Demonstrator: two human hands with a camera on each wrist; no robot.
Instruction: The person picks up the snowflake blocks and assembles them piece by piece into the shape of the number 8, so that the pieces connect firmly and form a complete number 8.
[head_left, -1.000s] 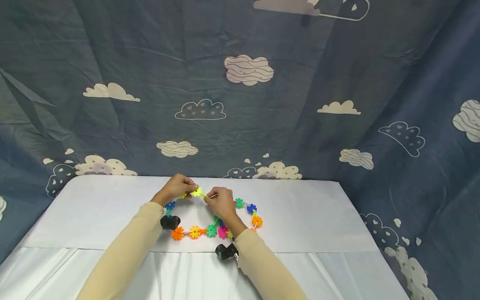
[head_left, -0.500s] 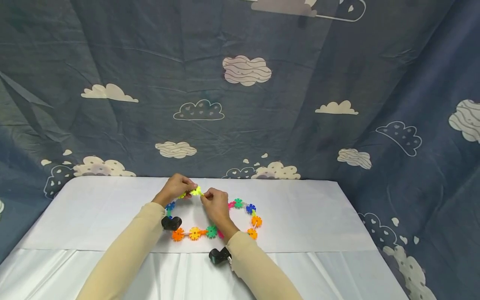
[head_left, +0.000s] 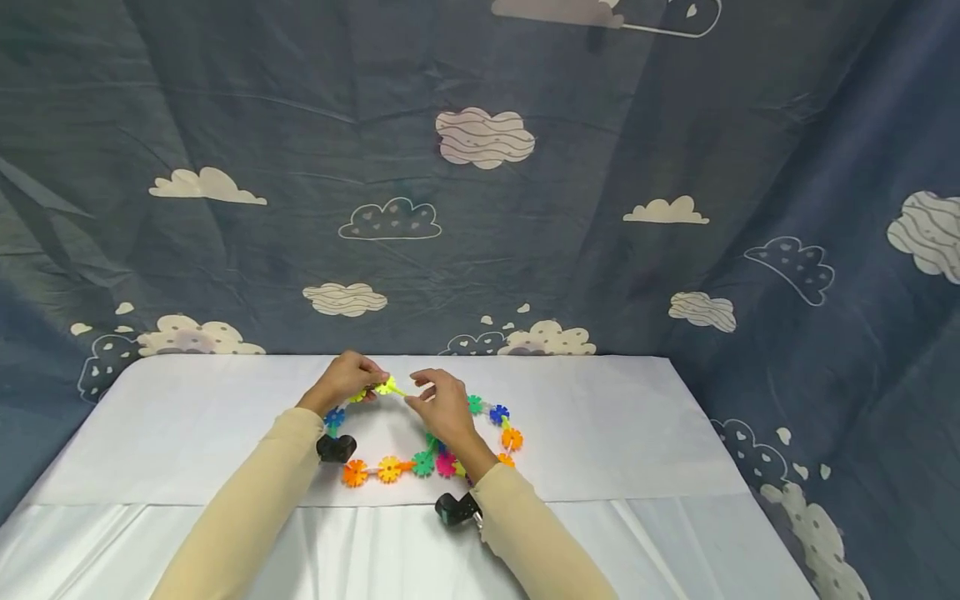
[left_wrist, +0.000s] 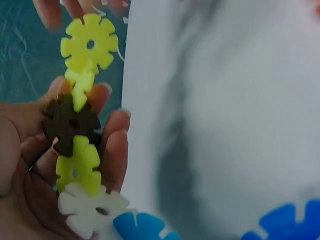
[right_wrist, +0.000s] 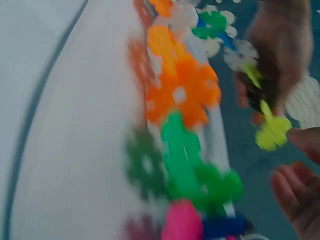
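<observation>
A chain of flower-shaped interlocking discs in many colours lies in a curve on the white table. My left hand holds the chain's raised far end, its fingers around a dark brown disc between yellow ones. The outermost yellow disc sticks out beyond those fingers, towards my right hand. In the right wrist view, the right thumb is at the edge of that yellow disc, and I cannot tell whether they touch. The other right fingers are spread away from it.
Part of the chain, with blue and orange discs, curves out right of my right forearm. Black wrist cameras sit below both hands. A dark cloud-print curtain hangs behind the white table.
My right hand first moved left, close to the yellow disc, then back right with its fingers opening. The left hand keeps its hold, and the whole head view has shifted slightly.
</observation>
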